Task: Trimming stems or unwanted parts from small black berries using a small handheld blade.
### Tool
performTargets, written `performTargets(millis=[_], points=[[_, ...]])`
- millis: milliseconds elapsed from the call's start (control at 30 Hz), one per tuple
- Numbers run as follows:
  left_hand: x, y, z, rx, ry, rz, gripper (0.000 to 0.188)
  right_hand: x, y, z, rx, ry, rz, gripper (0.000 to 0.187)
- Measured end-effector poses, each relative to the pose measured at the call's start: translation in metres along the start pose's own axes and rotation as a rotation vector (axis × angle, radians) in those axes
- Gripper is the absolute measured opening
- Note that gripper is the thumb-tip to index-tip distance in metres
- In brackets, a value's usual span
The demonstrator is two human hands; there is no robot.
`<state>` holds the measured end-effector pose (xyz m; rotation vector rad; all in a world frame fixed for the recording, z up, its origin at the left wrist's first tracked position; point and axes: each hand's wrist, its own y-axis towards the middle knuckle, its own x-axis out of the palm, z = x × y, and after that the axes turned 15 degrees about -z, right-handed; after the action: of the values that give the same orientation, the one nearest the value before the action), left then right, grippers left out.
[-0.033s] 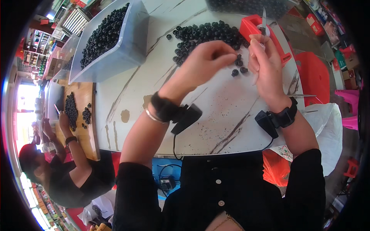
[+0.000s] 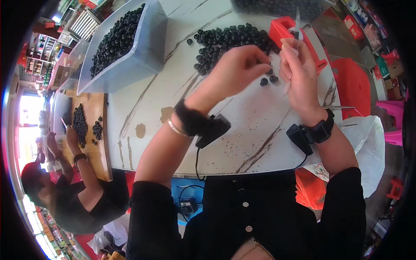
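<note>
Head view: far left, shelved packages (image 2: 37, 63), any lettering too small to read; then a translucent bin (image 2: 149, 52) of heaped dark berries (image 2: 119, 39), upper left. Upper centre, the left hand (image 2: 236, 69) curls by a loose berry pile (image 2: 234, 37), whether round a berry I cannot tell; just apart, the right hand (image 2: 301, 71) grips a small knife (image 2: 297, 21) before a red basket (image 2: 281, 28), with a clear tub (image 2: 262, 9) of berries above.

free: tabletop (image 2: 177, 65) between bin (image 2: 152, 43) and berries (image 2: 234, 35) | blocking: red container (image 2: 280, 27), knife (image 2: 297, 24)
</note>
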<state>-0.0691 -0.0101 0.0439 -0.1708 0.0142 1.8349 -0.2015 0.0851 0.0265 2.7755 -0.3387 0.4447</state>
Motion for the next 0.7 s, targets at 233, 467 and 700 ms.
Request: performTargets(millis=[233, 467, 700], points=[[0.022, 0.038, -0.026, 0.149, 1.219, 0.154, 0.035, 0.004, 0.000, -0.003, -0.008, -0.010, -0.025, 0.015], [0.019, 0.028, -0.039, 0.081, 1.246, 0.066, 0.021, 0.004, -0.001, -0.002, 0.033, -0.034, -0.069, 0.014], [0.005, -0.013, -0.040, 0.147, 1.241, 0.066, 0.015, 0.007, -0.002, 0.000, 0.052, -0.054, -0.075, 0.014]])
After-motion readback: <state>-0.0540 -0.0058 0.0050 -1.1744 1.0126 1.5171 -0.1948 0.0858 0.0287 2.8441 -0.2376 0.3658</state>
